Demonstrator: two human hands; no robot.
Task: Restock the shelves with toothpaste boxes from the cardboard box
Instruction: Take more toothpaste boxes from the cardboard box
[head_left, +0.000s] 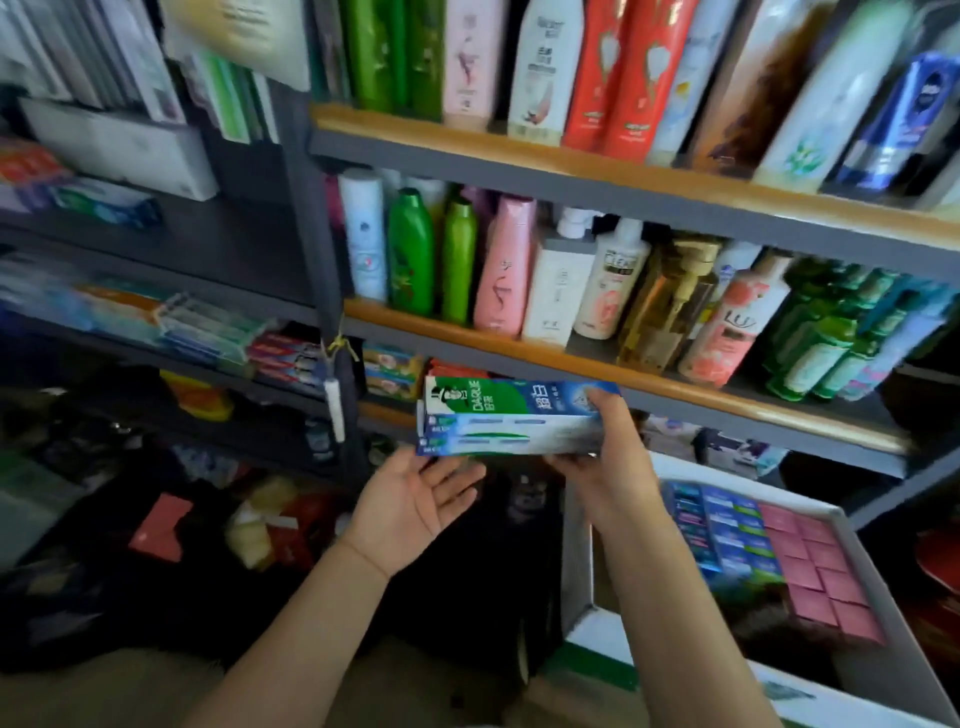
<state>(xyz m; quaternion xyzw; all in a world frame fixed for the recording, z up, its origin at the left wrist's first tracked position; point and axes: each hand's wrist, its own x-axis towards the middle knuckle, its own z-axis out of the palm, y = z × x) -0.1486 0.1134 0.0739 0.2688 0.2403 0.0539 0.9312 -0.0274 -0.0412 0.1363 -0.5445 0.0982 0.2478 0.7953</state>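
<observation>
My right hand (602, 462) grips the right end of a small stack of green, white and blue toothpaste boxes (511, 415), held level in front of the lower shelf (675, 400). My left hand (415, 499) is open, palm up, just below the stack's left end, and I cannot tell whether it touches it. The cardboard box (582, 561) stands at the lower right, with several blue and pink packs (753, 551) upright inside. More toothpaste boxes (223, 332) lie on the dark left shelf.
Shampoo and body-wash bottles (519, 265) fill the two upper wooden-edged shelves on the right. A dark upright post (332, 312) with a hanging white tag divides the two shelf units. Red and yellow packets (260, 525) lie in the dim bottom space.
</observation>
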